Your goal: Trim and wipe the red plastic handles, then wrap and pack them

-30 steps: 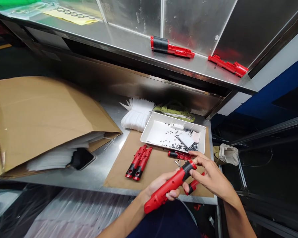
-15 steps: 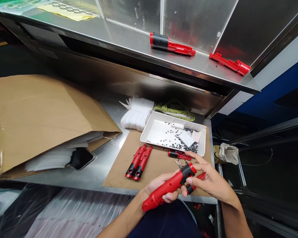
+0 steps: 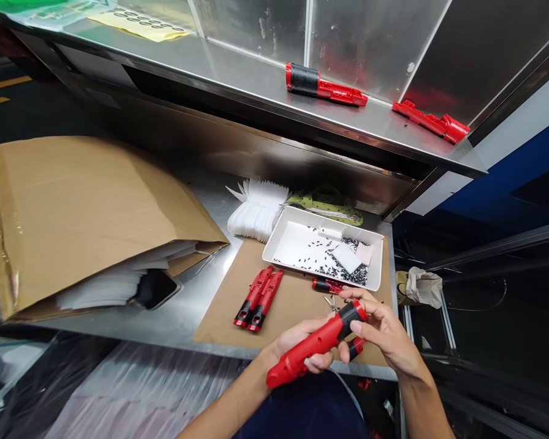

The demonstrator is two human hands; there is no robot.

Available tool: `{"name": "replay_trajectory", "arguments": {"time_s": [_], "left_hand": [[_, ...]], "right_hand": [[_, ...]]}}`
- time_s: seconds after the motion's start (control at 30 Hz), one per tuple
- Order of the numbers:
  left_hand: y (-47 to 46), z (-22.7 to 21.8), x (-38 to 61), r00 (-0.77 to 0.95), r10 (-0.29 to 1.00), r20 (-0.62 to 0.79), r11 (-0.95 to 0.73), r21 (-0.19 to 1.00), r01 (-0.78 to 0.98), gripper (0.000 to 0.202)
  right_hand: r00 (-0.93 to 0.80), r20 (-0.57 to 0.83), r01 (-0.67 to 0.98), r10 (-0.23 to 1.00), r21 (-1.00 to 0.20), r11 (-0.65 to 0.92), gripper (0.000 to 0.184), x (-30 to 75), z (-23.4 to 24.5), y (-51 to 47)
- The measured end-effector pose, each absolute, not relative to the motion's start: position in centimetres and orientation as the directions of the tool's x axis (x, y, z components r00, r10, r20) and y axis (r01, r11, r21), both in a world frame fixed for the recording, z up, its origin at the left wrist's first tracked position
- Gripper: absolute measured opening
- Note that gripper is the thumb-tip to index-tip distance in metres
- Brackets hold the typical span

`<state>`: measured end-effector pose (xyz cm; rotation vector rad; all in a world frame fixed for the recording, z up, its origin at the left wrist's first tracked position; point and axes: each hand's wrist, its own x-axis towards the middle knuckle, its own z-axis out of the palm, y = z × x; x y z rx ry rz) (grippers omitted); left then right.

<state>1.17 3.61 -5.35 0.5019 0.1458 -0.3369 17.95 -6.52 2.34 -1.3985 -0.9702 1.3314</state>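
Note:
My left hand [image 3: 293, 347] grips a red plastic tool housing [image 3: 311, 346] around its body. Its black end piece [image 3: 351, 318] sits under the fingers of my right hand [image 3: 384, 332]. Below that end, a second red-and-black part [image 3: 355, 349] is partly hidden by my right hand. Small metal snips [image 3: 330, 303] lie just beyond my hands. Two red housings [image 3: 258, 297] rest side by side on a brown paper mat [image 3: 219, 320] to the left. A shorter red-and-black part [image 3: 327, 286] lies near a white tray [image 3: 324, 222] holding small black pieces [image 3: 320, 259].
A steel shelf [image 3: 238, 73] above holds several red parts [image 3: 322, 82]. A cardboard envelope [image 3: 82, 213] with white sheets inside lies at left, a phone [image 3: 156, 288] beneath it. White foam sheets [image 3: 258, 210] stand behind the tray. The bench edge runs below my hands.
My right hand has closed its fingers around the black end, which was more loosely held earlier. The housing has shifted slightly in my hands, and the view has moved a little.

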Motion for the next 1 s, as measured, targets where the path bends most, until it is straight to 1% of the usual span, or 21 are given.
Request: {"name": "replay_trajectory", "arguments": {"time_s": [0.1,0.17,0.27,0.33,0.43,0.5,0.57,0.63,0.67,0.73,0.77,0.8,0.83,0.9,0.97,1.0], "left_hand": [[3.8,-5.5,1.1,0.926,-0.335,-0.175,0.831,0.407,0.378,0.07],[3.9,-5.9,1.2,0.932,-0.33,-0.151,0.841,0.402,0.363,0.07],[4.0,-6.6,1.4,0.931,-0.348,-0.112,0.845,0.392,0.363,0.069],[4.0,-7.2,1.6,0.939,-0.328,-0.097,0.861,0.379,0.34,0.068],[4.1,-8.0,1.7,0.954,-0.283,-0.095,0.888,0.349,0.298,0.066],[4.1,-8.2,1.7,0.95,-0.3,-0.091,0.886,0.343,0.313,0.068],[4.3,-8.1,1.6,0.939,-0.327,-0.102,0.872,0.35,0.342,0.072],[4.5,-7.7,1.3,0.933,-0.337,-0.125,0.863,0.356,0.359,0.074],[4.6,-7.5,1.2,0.932,-0.338,-0.133,0.861,0.357,0.363,0.075],[4.8,-7.1,1.0,0.93,-0.335,-0.15,0.859,0.357,0.367,0.074],[4.9,-6.8,0.9,0.927,-0.338,-0.161,0.856,0.357,0.374,0.073],[4.9,-6.6,0.9,0.923,-0.341,-0.178,0.852,0.357,0.384,0.073],[5.0,-6.4,0.8,0.919,-0.343,-0.197,0.848,0.356,0.392,0.073],[5.0,-6.1,0.8,0.913,-0.338,-0.229,0.845,0.354,0.401,0.074],[5.0,-5.9,0.8,0.914,-0.323,-0.244,0.846,0.358,0.395,0.074],[5.0,-5.8,0.7,0.917,-0.31,-0.251,0.848,0.363,0.386,0.074]], "right_hand": [[0.019,-0.233,-0.053,0.972,-0.971,-0.231,0.036,18.4,2.2,-6.5],[-0.015,-0.205,-0.065,0.979,-0.976,-0.206,0.043,18.8,2.1,-6.3],[-0.037,-0.187,-0.079,0.982,-0.979,-0.19,0.046,19.2,1.7,-5.9],[-0.024,-0.197,-0.074,0.98,-0.977,-0.198,0.048,19.2,1.4,-5.6],[0.001,-0.213,-0.067,0.977,-0.975,-0.213,0.045,19.1,1.4,-5.4],[-0.025,-0.231,-0.072,0.973,-0.97,-0.232,0.038,19.3,1.6,-5.5],[-0.074,-0.219,-0.069,0.973,-0.972,-0.224,0.036,19.9,1.9,-5.8],[-0.076,-0.181,-0.032,0.981,-0.983,-0.183,0.039,20.8,2.4,-6.5],[-0.045,-0.156,0.014,0.987,-0.988,-0.155,0.04,21.2,2.7,-6.9],[0.085,-0.083,0.183,0.993,-0.978,-0.098,0.038,21.8,3.2,-7.8],[0.15,-0.026,0.31,0.988,-0.948,-0.072,0.037,21.8,3.5,-8.1],[0.185,0.043,0.45,0.982,-0.892,-0.046,0.038,21.6,3.7,-8.3],[0.182,0.113,0.587,0.977,-0.81,-0.016,0.041,21.2,3.9,-8.4],[0.073,0.198,0.794,0.977,-0.604,0.063,0.054,19.9,4.0,-8.3],[-0.074,0.212,0.89,0.974,-0.427,0.161,0.064,18.6,3.6,-7.8],[-0.122,0.213,0.911,0.969,-0.364,0.195,0.065,18.0,3.2,-7.6]]}}
